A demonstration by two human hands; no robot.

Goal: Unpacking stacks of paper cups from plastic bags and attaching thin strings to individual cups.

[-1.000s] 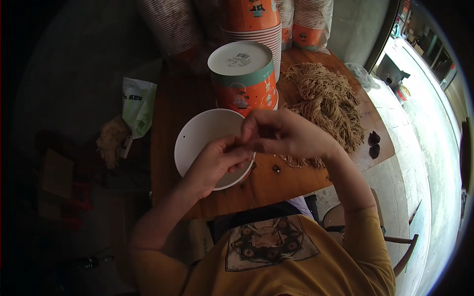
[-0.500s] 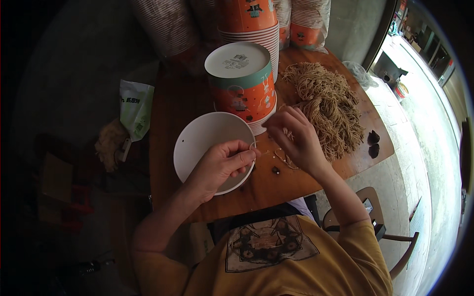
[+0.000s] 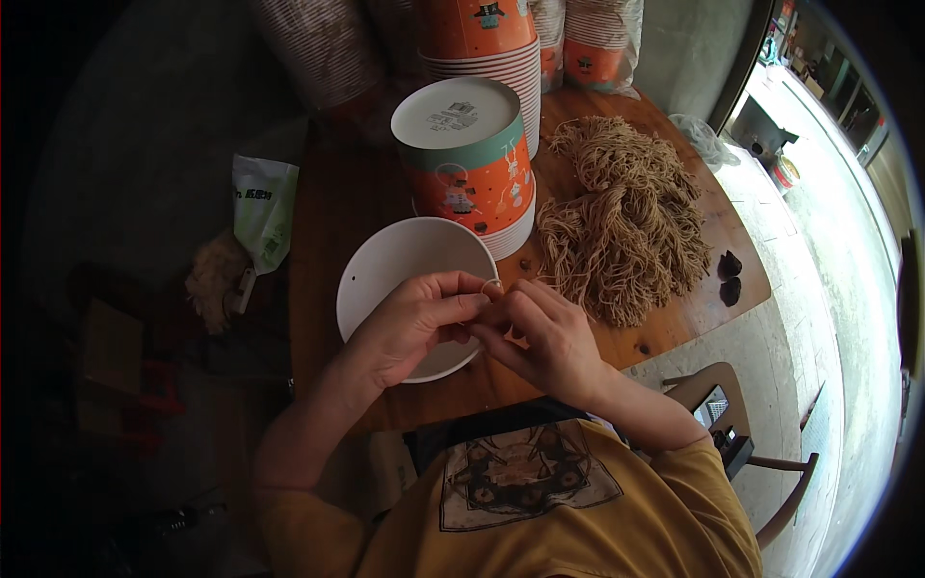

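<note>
A white paper bucket (image 3: 390, 260) stands mouth up on the wooden table, a small dark hole in its left wall. My left hand (image 3: 419, 323) reaches over its near right side, thumb and fingers closed in a pinch on a thin tan cord (image 3: 492, 286) that curls up at the rim. Meeting it from the right, my right hand (image 3: 544, 337) has its fingertips pressed together at the same cord. Most of the cord is hidden by the fingers. Just right of my right hand lies a big tangled pile of tan cords (image 3: 641, 226).
Upturned orange and green paper buckets (image 3: 467, 188) are stacked behind the white one, with bagged stacks (image 3: 593, 58) farther back. Two dark pieces (image 3: 729, 278) lie by the table's right edge. A chair (image 3: 718, 385) holding a phone is at right; a green-white bag (image 3: 265, 207) is at left.
My right hand has come left and down from beside the cord pile to meet my left hand at the bucket rim. My left hand has hardly moved.
</note>
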